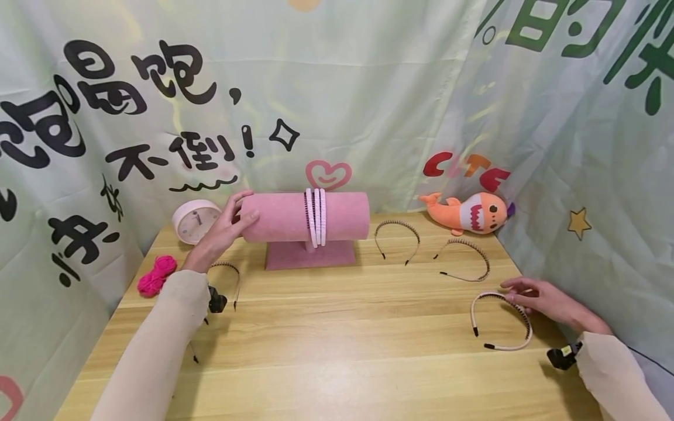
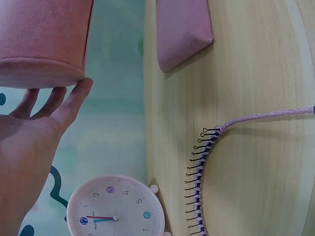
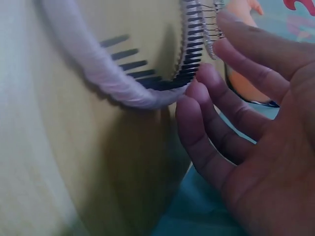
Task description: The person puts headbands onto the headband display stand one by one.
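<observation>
A pink velvet roll stand (image 1: 279, 216) stands at the back, several white headbands (image 1: 316, 217) looped round its roll. My left hand (image 1: 223, 228) touches the roll's left end, thumb on the near side; in the left wrist view its fingers (image 2: 74, 101) reach the rim of the end face. At the right, a pale pink headband (image 1: 526, 339) with dark comb teeth lies on the table. My right hand (image 1: 542, 301) is at its far right side, thumb and fingers apart. In the right wrist view the fingertips (image 3: 189, 110) are against or very near the band; contact is unclear.
Two more headbands (image 1: 397, 223) (image 1: 487, 263) lie right of the stand. Another headband (image 1: 237, 280) is by my left forearm, which partly hides further band ends. Around the back are a round clock (image 1: 196, 222), pink yarn (image 1: 158, 275) and an orange plush shark (image 1: 447, 216).
</observation>
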Action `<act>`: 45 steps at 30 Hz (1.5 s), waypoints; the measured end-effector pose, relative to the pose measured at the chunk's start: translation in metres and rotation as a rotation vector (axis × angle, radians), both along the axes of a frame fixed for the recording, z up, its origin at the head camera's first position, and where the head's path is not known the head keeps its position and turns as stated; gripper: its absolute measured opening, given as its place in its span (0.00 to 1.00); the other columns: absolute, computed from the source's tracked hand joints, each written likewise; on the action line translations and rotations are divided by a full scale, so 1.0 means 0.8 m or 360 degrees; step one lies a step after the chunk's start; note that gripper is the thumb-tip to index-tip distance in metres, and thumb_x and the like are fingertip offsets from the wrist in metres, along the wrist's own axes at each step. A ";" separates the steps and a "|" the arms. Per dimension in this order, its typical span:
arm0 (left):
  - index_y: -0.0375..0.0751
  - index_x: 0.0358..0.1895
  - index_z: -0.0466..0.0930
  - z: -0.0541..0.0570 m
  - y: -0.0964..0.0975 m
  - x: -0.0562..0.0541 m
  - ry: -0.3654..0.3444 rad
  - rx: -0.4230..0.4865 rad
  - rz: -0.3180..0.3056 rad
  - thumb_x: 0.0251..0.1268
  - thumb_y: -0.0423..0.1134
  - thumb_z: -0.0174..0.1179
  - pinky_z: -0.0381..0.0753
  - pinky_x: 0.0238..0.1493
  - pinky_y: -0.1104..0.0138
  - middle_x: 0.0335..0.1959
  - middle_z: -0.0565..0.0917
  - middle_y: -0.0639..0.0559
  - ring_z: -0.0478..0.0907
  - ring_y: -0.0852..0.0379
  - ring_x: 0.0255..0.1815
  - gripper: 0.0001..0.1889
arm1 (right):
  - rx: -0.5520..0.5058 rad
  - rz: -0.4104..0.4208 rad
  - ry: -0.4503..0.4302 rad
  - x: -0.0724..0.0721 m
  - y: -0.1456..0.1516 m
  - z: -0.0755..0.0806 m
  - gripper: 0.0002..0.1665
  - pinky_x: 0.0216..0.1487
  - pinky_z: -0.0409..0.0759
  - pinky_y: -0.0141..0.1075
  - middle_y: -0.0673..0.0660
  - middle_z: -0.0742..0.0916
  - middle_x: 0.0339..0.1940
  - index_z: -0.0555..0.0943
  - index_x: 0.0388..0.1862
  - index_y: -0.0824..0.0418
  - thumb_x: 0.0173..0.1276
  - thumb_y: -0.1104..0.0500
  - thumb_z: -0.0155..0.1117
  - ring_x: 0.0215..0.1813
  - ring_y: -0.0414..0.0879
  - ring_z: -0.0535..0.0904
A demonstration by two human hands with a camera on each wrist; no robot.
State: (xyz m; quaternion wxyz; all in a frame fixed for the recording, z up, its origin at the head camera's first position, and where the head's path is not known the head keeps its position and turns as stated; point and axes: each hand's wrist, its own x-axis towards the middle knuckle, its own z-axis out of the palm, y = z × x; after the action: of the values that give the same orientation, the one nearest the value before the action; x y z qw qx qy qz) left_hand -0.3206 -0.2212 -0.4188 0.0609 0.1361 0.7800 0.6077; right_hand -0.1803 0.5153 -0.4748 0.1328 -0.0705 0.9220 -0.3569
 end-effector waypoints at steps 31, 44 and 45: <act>0.62 0.89 0.44 0.003 -0.001 0.003 -0.0033 -0.0039 0.0002 0.84 0.58 0.58 0.63 0.83 0.36 0.90 0.53 0.46 0.55 0.38 0.89 0.42 | 0.0009 0.0071 -0.0051 -0.008 -0.005 0.006 0.19 0.38 0.84 0.34 0.56 0.90 0.43 0.77 0.65 0.74 0.88 0.60 0.58 0.39 0.37 0.82; 0.60 0.89 0.44 0.002 0.001 0.001 -0.0020 -0.0017 -0.0002 0.86 0.55 0.57 0.64 0.82 0.37 0.89 0.54 0.46 0.58 0.39 0.87 0.40 | -0.0166 0.0084 -0.0015 -0.008 -0.018 0.034 0.22 0.40 0.86 0.38 0.50 0.90 0.51 0.73 0.72 0.73 0.88 0.60 0.57 0.43 0.43 0.85; 0.60 0.89 0.44 0.002 0.001 0.001 -0.0019 -0.0019 -0.0001 0.86 0.55 0.57 0.64 0.82 0.37 0.89 0.54 0.46 0.58 0.39 0.87 0.40 | -0.0187 0.0090 -0.0009 -0.008 -0.019 0.037 0.22 0.41 0.86 0.38 0.48 0.90 0.52 0.73 0.72 0.72 0.88 0.60 0.57 0.45 0.42 0.85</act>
State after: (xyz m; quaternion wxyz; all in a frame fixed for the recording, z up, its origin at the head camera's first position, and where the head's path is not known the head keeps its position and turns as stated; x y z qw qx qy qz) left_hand -0.3201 -0.2208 -0.4176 0.0666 0.1324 0.7833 0.6037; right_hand -0.1867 0.5001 -0.4454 0.1410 -0.1033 0.8967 -0.4066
